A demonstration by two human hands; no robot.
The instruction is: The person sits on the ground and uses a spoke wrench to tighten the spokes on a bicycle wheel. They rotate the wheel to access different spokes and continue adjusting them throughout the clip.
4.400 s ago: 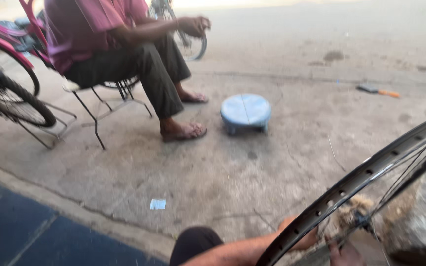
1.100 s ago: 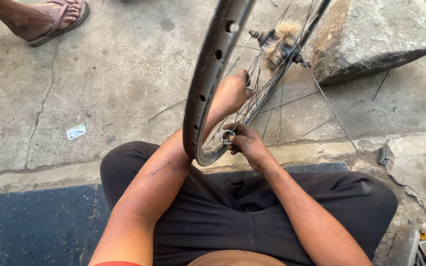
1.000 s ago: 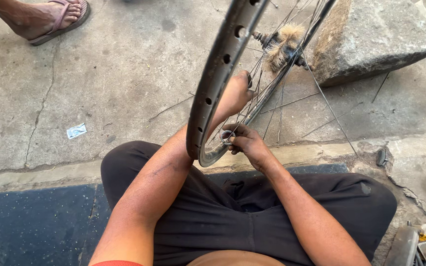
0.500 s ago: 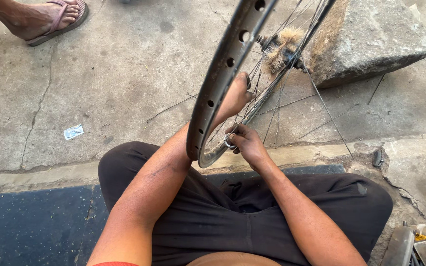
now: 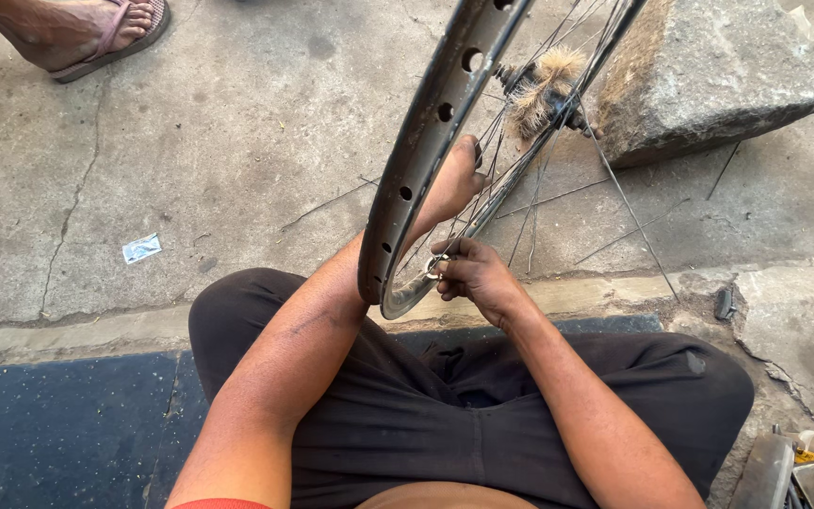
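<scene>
Head view, change: against the pictures from a second ago the bicycle wheel rim has tipped a little further over the lap; both hands sit at much the same spot, so the work stays on one spoke end
Left hand: reaches through the spokes behind the rim, fingers curled on the rim's far edge to steady it
Right hand: fingers pinched on a small silvery piece at a spoke end just inside the rim
Wheel: upright over the person's knees, fuzzy hub near the grey stone block
Packages: small pale wrapper, flat on the concrete floor, print unreadable
Other person: sandalled foot at top left
</scene>
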